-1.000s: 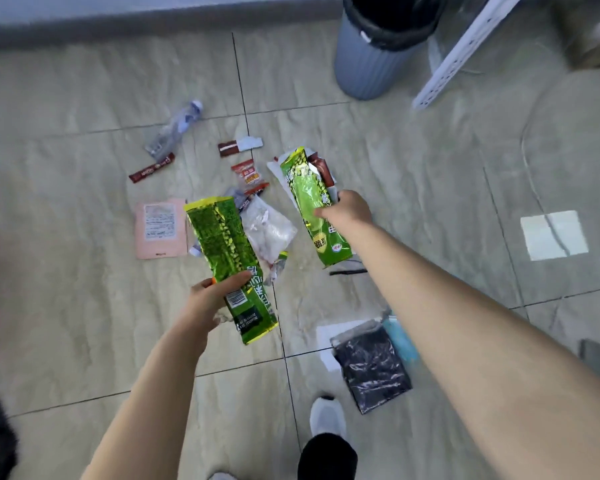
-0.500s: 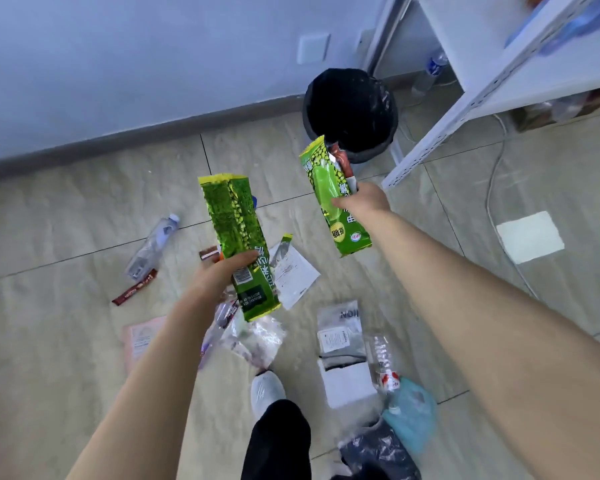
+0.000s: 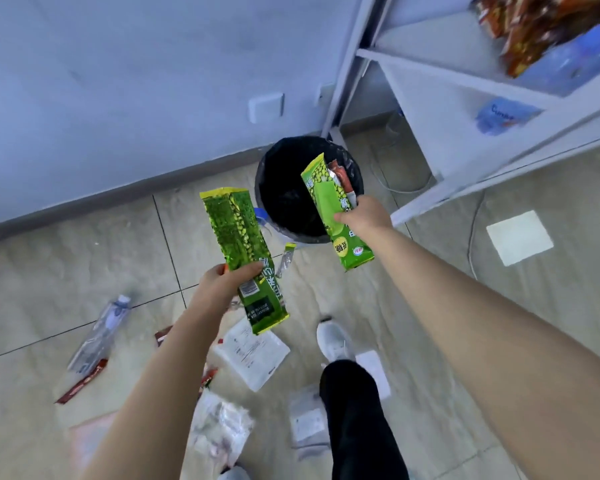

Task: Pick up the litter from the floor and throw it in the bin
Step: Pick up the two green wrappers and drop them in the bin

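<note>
A person carries litter to the bin, a black-lined can standing against the wall beside a white shelf frame. The right hand is closed around a light green wrapper with a brown sachet tucked behind it, and now holds them over the near side of the bin's mouth; half a second earlier they were short of the bin's rim, and a second ago they were low over the floor, well away from the bin. The left hand grips a dark green packet by its lower part, just to the left of the bin and not yet over it. The right-hand load looks ready to drop, the left needs a little more reach. More litter lies on the tiles on the near side of the bin: a clear plastic bottle, a white paper sheet and crumpled clear bags.
</note>
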`<control>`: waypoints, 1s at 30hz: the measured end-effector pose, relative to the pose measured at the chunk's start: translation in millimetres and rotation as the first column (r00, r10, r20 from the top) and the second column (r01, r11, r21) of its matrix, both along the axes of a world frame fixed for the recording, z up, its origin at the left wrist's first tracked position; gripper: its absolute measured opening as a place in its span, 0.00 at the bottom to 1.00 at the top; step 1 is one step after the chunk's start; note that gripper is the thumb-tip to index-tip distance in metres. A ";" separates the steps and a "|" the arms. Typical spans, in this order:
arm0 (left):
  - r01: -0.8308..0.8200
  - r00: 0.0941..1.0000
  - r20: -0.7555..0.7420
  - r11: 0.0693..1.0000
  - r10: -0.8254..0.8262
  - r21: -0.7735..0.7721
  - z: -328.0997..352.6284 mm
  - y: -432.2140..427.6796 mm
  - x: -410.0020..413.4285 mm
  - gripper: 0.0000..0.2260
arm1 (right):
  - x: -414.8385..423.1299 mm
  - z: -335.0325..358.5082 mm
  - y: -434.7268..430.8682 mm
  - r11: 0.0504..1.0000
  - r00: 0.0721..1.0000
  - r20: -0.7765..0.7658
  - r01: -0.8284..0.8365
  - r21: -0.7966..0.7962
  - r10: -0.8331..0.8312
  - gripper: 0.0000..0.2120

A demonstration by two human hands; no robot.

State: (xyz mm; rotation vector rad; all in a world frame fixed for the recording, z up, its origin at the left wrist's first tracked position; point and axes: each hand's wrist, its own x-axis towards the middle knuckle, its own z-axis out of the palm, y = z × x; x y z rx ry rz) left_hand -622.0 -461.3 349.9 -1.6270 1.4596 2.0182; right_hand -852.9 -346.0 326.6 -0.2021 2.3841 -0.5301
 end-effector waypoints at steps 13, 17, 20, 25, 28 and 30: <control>-0.005 0.986 0.162 0.988 0.030 -0.152 -108.3 -2.9 -192.0 0.22 | -118.2 -97.3 -27.8 0.984 0.987 0.036 -0.161 0.082 0.159 0.18; 0.084 0.961 0.275 0.973 -0.023 -0.213 -122.5 -11.7 -204.4 0.34 | -125.4 -108.7 -38.4 0.977 0.973 0.088 -0.213 0.016 0.211 0.28; 0.118 0.964 0.263 0.958 -0.047 -0.261 -122.5 -19.6 -203.7 0.35 | -124.9 -106.9 -43.9 0.968 0.962 0.121 -0.250 0.019 0.246 0.35; 0.260 0.941 0.296 0.910 -0.164 -0.322 -106.4 -25.2 -171.6 0.34 | -113.5 -92.5 -45.0 0.932 0.941 0.034 -0.339 0.130 0.338 0.30; 0.334 0.918 0.335 0.870 -0.212 -0.364 -92.4 -22.2 -133.2 0.34 | -95.3 -76.5 -42.4 0.921 0.933 -0.008 -0.355 0.160 0.361 0.29; 0.354 0.914 0.334 0.859 -0.232 -0.371 -83.2 -21.1 -98.8 0.35 | -73.2 -63.5 -39.1 0.928 0.938 -0.007 -0.343 0.146 0.347 0.29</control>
